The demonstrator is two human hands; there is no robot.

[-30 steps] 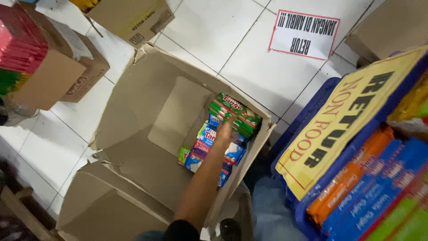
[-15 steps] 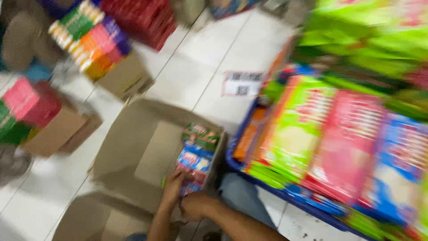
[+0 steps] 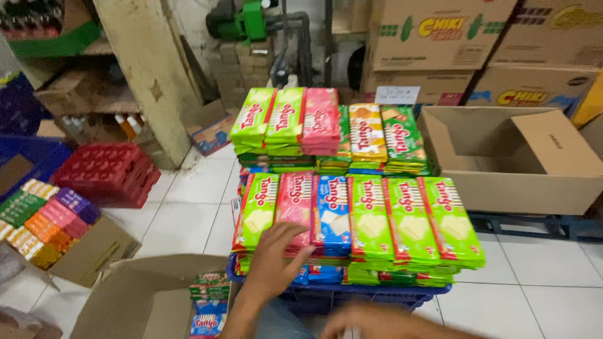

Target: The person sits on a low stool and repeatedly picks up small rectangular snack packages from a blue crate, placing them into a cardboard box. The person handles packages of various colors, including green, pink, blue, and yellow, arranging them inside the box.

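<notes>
Both hands have left the open box (image 3: 144, 295) on the floor since half a second ago, and the view has swung up to the wafer stack. Now the left hand (image 3: 276, 260) lies with fingers spread and curled on the stack's near edge, touching a pink pack (image 3: 294, 204) and the blue pack (image 3: 331, 210) beside it, not closed around either. Low in front of the stack, the right hand (image 3: 370, 321) is a blur, so whether it is open or closed cannot be told. Green packs (image 3: 402, 220) fill the rest of that front row, and a second pile (image 3: 320, 129) rises behind it. Under the stack sits a blue crate (image 3: 364, 296). Left of the stack, the open box holds a few packs. Right of the stack stands an empty carton (image 3: 521, 160).
</notes>
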